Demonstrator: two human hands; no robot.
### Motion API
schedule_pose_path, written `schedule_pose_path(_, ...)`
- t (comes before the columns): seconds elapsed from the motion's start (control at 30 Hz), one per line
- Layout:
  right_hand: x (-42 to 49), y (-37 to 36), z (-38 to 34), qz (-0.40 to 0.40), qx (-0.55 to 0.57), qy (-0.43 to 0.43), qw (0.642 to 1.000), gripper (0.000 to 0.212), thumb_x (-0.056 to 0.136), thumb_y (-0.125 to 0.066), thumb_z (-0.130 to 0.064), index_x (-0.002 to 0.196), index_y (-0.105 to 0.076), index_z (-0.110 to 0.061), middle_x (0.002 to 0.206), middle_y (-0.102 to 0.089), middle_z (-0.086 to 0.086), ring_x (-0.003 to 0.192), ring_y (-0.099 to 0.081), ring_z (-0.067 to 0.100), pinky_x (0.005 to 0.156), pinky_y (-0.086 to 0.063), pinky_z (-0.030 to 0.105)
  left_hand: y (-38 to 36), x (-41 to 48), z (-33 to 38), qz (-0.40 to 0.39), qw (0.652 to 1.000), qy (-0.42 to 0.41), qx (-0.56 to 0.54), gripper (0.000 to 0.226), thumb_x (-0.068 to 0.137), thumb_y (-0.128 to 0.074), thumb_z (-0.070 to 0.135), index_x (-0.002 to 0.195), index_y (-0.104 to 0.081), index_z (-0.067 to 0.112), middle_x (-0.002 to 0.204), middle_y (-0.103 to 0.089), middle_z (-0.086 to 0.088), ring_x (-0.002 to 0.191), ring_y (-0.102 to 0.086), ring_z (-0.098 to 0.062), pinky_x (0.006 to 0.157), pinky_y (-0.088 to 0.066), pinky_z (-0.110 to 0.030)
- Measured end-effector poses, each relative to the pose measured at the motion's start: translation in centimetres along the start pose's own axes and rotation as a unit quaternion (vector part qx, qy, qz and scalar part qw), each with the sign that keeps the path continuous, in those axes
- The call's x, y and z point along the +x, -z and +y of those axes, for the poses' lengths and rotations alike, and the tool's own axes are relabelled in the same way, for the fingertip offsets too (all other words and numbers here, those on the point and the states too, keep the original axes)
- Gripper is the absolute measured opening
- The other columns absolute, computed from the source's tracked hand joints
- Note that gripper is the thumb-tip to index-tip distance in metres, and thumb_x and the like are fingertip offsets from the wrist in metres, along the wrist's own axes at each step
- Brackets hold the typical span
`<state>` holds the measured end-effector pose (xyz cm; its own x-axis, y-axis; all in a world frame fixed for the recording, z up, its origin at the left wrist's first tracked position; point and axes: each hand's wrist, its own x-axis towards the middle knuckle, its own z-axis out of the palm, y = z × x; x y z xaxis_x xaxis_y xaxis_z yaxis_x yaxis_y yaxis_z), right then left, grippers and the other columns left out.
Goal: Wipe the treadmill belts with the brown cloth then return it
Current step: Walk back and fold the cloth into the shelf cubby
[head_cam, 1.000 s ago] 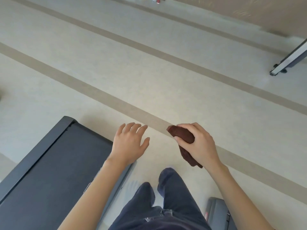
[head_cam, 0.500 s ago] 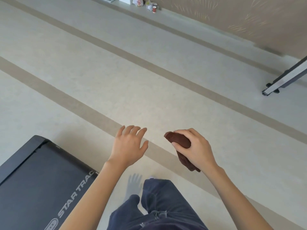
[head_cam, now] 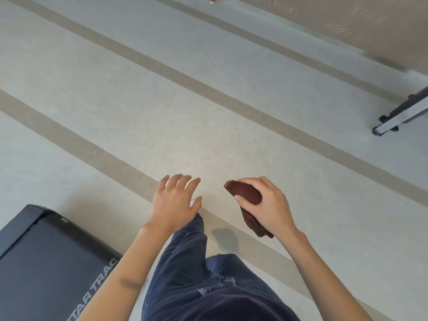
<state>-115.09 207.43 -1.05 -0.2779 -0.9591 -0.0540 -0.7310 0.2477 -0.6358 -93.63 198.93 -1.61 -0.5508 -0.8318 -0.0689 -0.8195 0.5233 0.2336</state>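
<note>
I count two hands: one left hand [head_cam: 173,202] with spread fingers, and one right hand [head_cam: 266,205] whose fingers wrap the single brown cloth [head_cam: 245,193]. One treadmill [head_cam: 46,262] shows down and left of the left fingers, and one metal frame foot [head_cam: 393,119] sits well up and right of the right fingers. I make out three darker floor stripes [head_cam: 92,144], one passing under the fingertips and two beyond them, plus two trouser legs [head_cam: 185,262] below the fingers

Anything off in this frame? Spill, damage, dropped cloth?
Nothing stands out. The right hand grips the bunched brown cloth, the left hand is open and holds nothing, and the visible part of the treadmill looks intact.
</note>
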Motion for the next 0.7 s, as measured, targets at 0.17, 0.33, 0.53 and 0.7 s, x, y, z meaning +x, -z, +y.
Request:
schedule_pose_path(0.17, 9.8, 0.3, -1.0, -0.005, 0.002, 0.006, 1.0, 0.03, 0.078, -0.067, -0.043, 0.107, -0.061, -0.042, 0.099, -0.06, -0.018, 0.09, -0.059, 0.005, 0.077, -0.048, 0.024, 1.0, 8.6, -2.9, -0.003, 1.0, 0.007, 0.004, 0.041, 0.084, -0.062, 0.033, 0.122, -0.062, 0.016, 0.12, -0.064, -0.008, 0.116, -0.056, -0.03, 0.102, -0.038, -0.049)
schedule_pose_path(0.33, 20.3, 1.4, -3.3, -0.002, 0.004, 0.029, 1.0, 0.03, 0.078, -0.069, -0.04, 0.107, -0.062, -0.042, 0.098, -0.06, -0.017, 0.09, -0.059, 0.006, 0.076, -0.049, 0.026, 3.9, 18.0, -6.6, 0.037, 0.999, 0.021, -0.012, 0.041, 0.087, -0.056, 0.033, 0.123, -0.061, 0.015, 0.121, -0.063, -0.007, 0.116, -0.055, -0.029, 0.103, -0.036, -0.047)
schedule_pose_path(0.53, 30.7, 1.9, -5.2, 0.01, 0.01, 0.055, 0.998, 0.03, 0.078, -0.067, -0.041, 0.107, -0.062, -0.041, 0.101, -0.06, -0.017, 0.092, -0.059, 0.007, 0.078, -0.05, 0.029, 6.7, 26.4, -11.1, 0.041, 0.998, 0.056, -0.007, 0.048, 0.089, -0.042, 0.041, 0.131, -0.054, 0.019, 0.131, -0.056, -0.004, 0.126, -0.045, -0.024, 0.108, -0.027, -0.042)
schedule_pose_path(0.7, 37.6, 1.5, -5.6, -0.013, 0.009, 0.069, 0.997, 0.031, 0.078, -0.066, -0.043, 0.108, -0.062, -0.039, 0.102, -0.061, -0.017, 0.093, -0.06, 0.007, 0.079, -0.052, 0.03, 6.2, 31.8, -12.8, 0.027, 0.997, 0.074, -0.02, 0.048, 0.093, -0.044, 0.041, 0.138, -0.043, 0.026, 0.141, -0.046, 0.003, 0.134, -0.034, -0.019, 0.113, -0.017, -0.037)
